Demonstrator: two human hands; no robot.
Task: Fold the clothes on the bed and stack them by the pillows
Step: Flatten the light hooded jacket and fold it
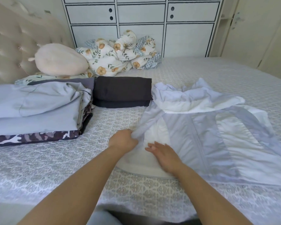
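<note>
Head view: I look down across the bed point(55, 168) at both bare forearms reaching forward.
Garment: a pale blue and white garment point(206, 132) lies spread over the right half of the bed, its upper part bunched and rumpled, its lower part flatter with a white lining showing.
Left hand: my left hand point(122, 140) has its fingers curled around the garment's left edge, pinching a fold of the blue cloth.
Right hand: my right hand point(163, 154) lies just beside the left, fingers straight and slightly spread, palm down on the white lining.
Dark stack: a folded dark stack point(122, 93) sits just beyond the garment's upper left corner, touching or nearly touching it; I cannot tell which.
Blue pile: a pile point(31, 109) of folded light blue cloth over a brown patterned piece lies at the left, against the dark stack.
Pillow: a plain cream pillow point(60, 60) rests behind the pile, against the tufted headboard point(15, 46).
Quilt: a crumpled floral quilt point(120, 54) is heaped at the far side of the bed, right of the pillow.
Wardrobe: white panelled wardrobe point(141, 18) doors stand behind the quilt.
Door: a pale door point(258, 30) stands at the far right.
</note>
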